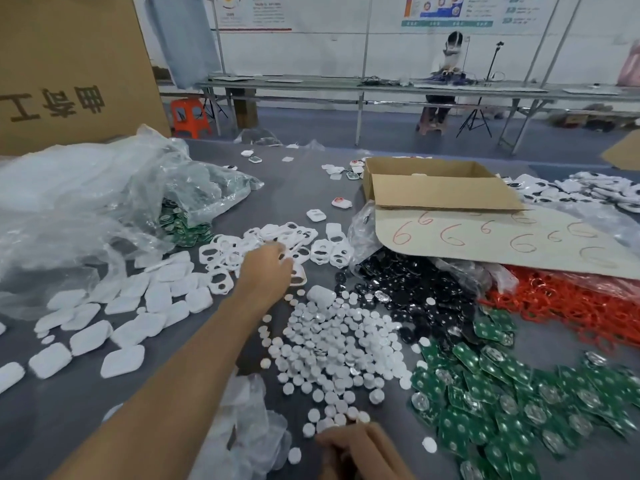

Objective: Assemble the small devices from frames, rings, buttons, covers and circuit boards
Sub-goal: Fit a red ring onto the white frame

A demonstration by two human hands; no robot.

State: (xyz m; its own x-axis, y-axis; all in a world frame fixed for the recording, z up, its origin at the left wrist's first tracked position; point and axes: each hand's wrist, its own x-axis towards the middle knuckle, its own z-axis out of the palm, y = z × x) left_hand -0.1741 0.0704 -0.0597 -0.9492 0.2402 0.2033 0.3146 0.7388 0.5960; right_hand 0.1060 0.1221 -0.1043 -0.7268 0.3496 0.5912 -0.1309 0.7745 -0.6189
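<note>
My left hand (pixel 266 271) reaches far forward into the pile of white frames (pixel 242 251). Its bent fingers pinch one white frame (pixel 299 277) at the pile's near edge. At the bottom edge, my right hand (pixel 360 452) lies knuckles up with curled fingers at the near fringe of the white round buttons (pixel 332 344); what it holds is hidden. White covers (pixel 124 313) spread to the left. Green circuit boards (pixel 512 403) lie at the right, black parts (pixel 408 289) behind them, red rings (pixel 561 306) further right.
A crumpled clear plastic bag (pixel 86 202) with more green boards fills the left. An open cardboard box (pixel 440 188) and a sheet marked with red sixes (pixel 502 233) cover the right rear. A large carton (pixel 69 64) stands back left. A person sits at a far table (pixel 446 81).
</note>
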